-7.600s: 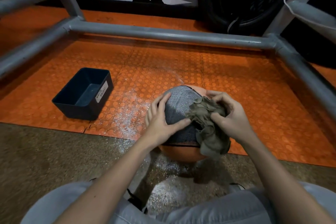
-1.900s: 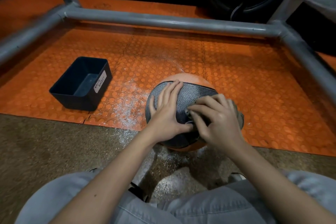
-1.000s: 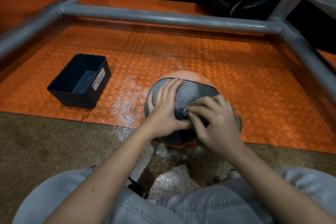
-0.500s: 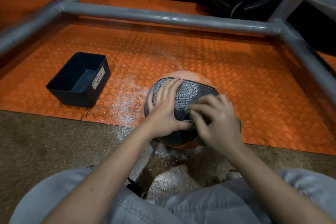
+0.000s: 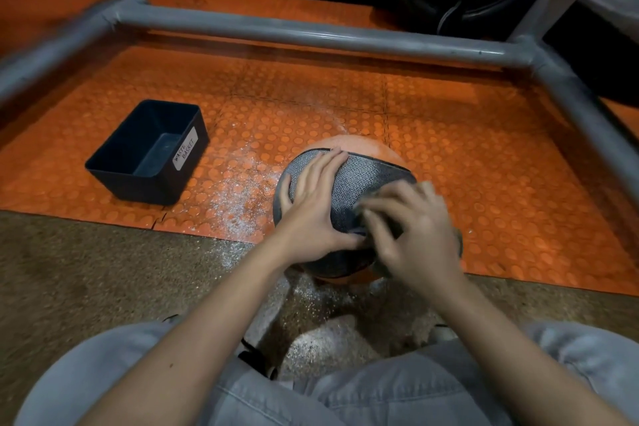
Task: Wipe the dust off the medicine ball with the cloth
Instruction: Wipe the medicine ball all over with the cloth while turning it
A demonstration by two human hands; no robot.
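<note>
Presently, my left hand [image 5: 311, 207] lies flat, fingers straight, on the medicine ball [image 5: 370, 176] beneath them. My right hand [image 5: 418, 232] is blurred, fingers bent over the cloth [image 5: 459, 243]; grip or mere pressure, I cannot tell. Risk: sideways strokes could roll the ball from under my fingers, or work the cloth loose.

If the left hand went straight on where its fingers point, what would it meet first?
The left hand lies flat on the medicine ball, fingers pointing away from the person. It would first meet the ball's orange top; beyond that probably the orange mat, though depth is unclear.
</note>
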